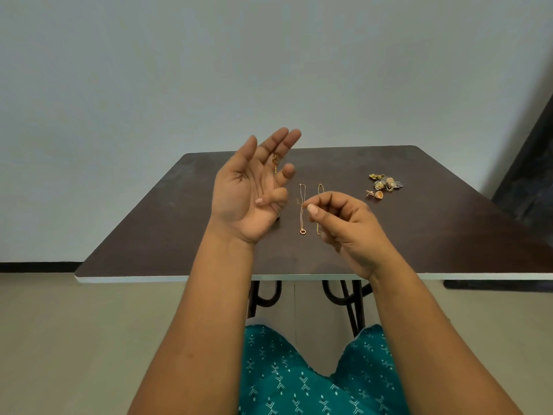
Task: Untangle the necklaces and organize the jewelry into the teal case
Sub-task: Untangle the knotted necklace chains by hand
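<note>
Here the right hand (338,217) pinches a thin necklace (302,211) running twelve to six, while the left hand (251,187), at nine o'clock, lies slack with a chain (275,163) across it.

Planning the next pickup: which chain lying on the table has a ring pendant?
The pinkish chain, the left of the two laid out side by side; a ring pendant sits at its near end. The greenish-gold chain beside it shows none.

left hand (248,193) raising palm-up, fingers mostly straight, ring finger curling | right hand (344,223) pinching thumb to forefinger, other fingers curling
</note>
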